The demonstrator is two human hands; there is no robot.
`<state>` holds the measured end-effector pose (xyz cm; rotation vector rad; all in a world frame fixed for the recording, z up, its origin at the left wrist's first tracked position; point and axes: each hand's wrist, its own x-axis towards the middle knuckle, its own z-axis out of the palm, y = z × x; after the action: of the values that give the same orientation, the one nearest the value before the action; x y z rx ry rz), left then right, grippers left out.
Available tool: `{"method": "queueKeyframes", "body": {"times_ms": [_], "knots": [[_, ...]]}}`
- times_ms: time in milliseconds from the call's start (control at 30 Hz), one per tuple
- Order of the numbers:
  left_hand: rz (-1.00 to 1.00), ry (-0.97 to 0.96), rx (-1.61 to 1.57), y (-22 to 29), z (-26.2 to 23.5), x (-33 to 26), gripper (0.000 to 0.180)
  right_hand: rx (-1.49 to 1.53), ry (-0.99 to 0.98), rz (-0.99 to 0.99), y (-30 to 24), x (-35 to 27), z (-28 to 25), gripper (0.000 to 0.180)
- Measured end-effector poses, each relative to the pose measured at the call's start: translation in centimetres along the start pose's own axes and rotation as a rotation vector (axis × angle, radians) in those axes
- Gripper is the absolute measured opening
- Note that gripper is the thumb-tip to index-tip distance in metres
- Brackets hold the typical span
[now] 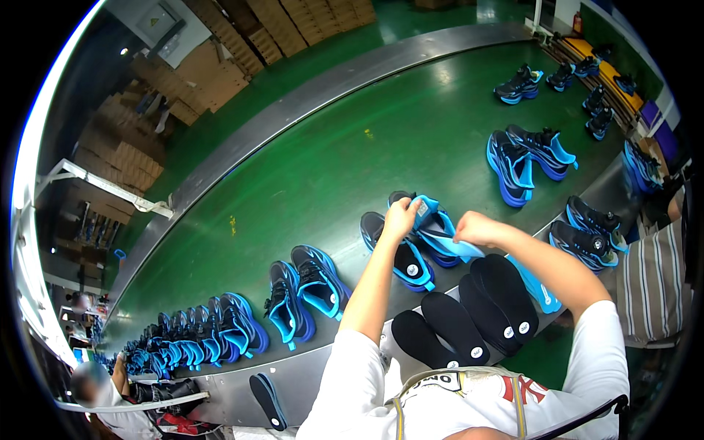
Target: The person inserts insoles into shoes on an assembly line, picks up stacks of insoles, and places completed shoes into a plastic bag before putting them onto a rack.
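My left hand (pixel 401 218) is closed on the tongue of a black-and-blue sports shoe (pixel 444 258), pulling it up. At the shoe's heel end, my right hand (pixel 477 229) pinches a light-blue insole (pixel 460 248), partly inside the opening; its far end is hidden. Beside my left forearm stands the other shoe (pixel 411 264), with a black insole showing inside. Several black insoles (pixel 449 323) with round white marks lie close to my body. One insole (pixel 534 282) shows its light-blue underside near my right elbow.
A long row of matching shoes (pixel 233 323) runs left along the green belt (pixel 315 169). Another pair (pixel 513 165) stands to the right. The belt has a metal edge (pixel 242 150). A person (pixel 121 407) sits at lower left; a striped cloth (pixel 651 282) shows at right.
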<state>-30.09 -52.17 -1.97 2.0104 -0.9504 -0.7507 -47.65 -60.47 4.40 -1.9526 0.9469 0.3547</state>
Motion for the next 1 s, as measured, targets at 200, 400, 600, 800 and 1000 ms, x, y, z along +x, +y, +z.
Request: {"method": "queueKeyframes", "body": {"times_ms": [200, 400, 600, 800, 1000], "knots": [[-0.045, -0.190, -0.151, 0.0, -1.1, -0.1, 0.029, -0.569, 0.229, -0.309, 0.2, 2.9, 5.6, 0.023], [0.025, -0.108, -0.058, -0.3, -0.6, -0.1, 0.036, -0.748, 0.154, -0.191, -2.1, -0.7, 3.8, 0.028], [-0.070, -0.123, -0.114, 0.1, -0.4, 0.0, 0.034, -0.774, 0.062, -0.292, -0.5, 2.1, 3.7, 0.018], [-0.062, -0.146, -0.170, -0.1, -0.2, 0.1, 0.031, -0.841, 0.256, -0.480, 1.8, 5.4, 6.2, 0.015], [-0.039, -0.134, -0.119, -0.5, -0.2, 0.3, 0.033, -0.970, -0.118, -0.326, -0.5, 6.9, 4.9, 0.019]]}}
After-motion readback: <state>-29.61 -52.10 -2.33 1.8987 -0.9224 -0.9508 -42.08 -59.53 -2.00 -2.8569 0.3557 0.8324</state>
